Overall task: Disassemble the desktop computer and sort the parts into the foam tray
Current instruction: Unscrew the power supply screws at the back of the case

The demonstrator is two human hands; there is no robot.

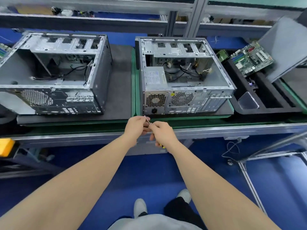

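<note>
Centrally, desktop computer (182,77) lies open on its side on the counter (232,128), power supply (155,78) inside at left. Just before it, right hand (162,133) curls its fingers round screwdriver (147,121) handle; left hand (136,126) fingers pinch the shaft tip. Foam tray (265,110) to the right, motherboard (252,58) leaning in it. At left, a second gutted case (54,72).

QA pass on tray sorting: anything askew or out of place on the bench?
The motherboard sits tilted across the far end of the foam tray, not flat in a compartment. A grey side panel leans over the tray's right side.
</note>
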